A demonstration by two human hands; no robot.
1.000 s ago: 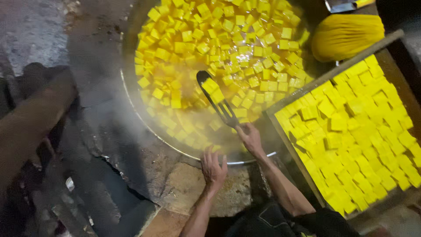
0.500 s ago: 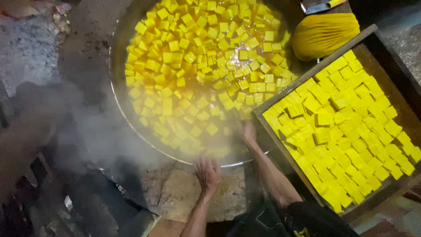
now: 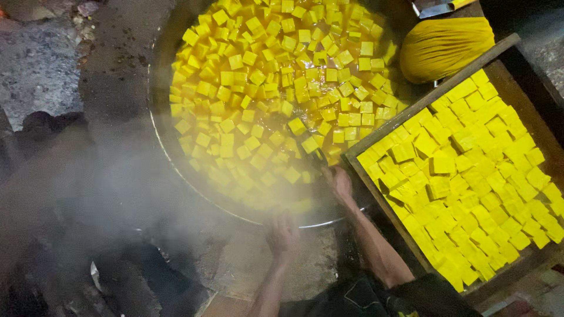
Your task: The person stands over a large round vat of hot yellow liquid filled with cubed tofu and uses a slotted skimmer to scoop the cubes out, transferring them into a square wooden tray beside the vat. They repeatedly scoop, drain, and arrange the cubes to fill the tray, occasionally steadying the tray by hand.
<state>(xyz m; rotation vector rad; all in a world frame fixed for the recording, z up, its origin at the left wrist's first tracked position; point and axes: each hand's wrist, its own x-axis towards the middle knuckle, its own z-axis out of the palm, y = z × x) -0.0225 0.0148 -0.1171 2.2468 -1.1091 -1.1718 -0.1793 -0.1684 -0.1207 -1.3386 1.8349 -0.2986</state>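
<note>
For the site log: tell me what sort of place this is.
Probably a small food workshop that boils cubed food in bulk, likely tofu. A wide steaming pan of yellow cubes sits in a rough masonry stove, and a wooden tray beside it holds more cubes.

This looks like a small, rough food-making workshop with a cooking hearth rather than a home kitchen. A very wide round metal pan (image 3: 161,147) sits sunk in a dark, sooty stone-and-mortar stove top (image 3: 111,76), filled with yellow liquid and a great many yellow cubes (image 3: 264,88). Steam drifts over its near left side. To the right stands a large shallow wooden tray (image 3: 376,188) packed with more yellow cubes, and beyond it lies a yellow-stained bundled cloth (image 3: 446,47).
</note>
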